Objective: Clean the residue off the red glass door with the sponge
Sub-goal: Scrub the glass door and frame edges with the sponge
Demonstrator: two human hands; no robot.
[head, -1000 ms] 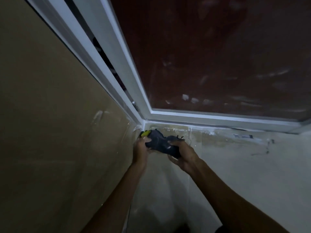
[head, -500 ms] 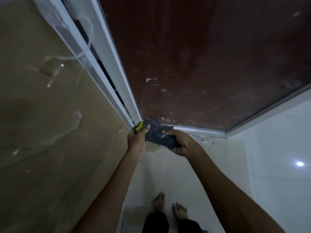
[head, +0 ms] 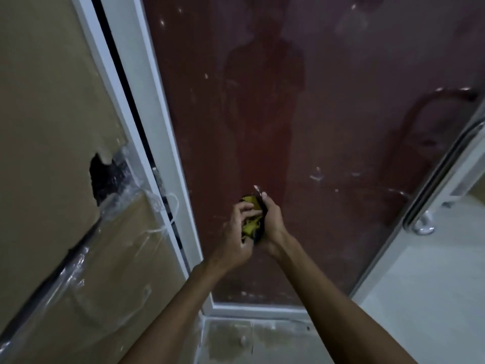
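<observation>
The yellow-and-dark sponge [head: 251, 219] is gripped between both hands, the left hand [head: 237, 232] and right hand [head: 271, 222] curled round it just before the red glass door [head: 301, 127], apparently to be folded or wrung (white flecks of residue [head: 316, 177] remain on the pane).

Both hands hold the sponge [head: 251, 219] before the door [head: 301, 127], cardboard [head: 52, 127] left.
</observation>
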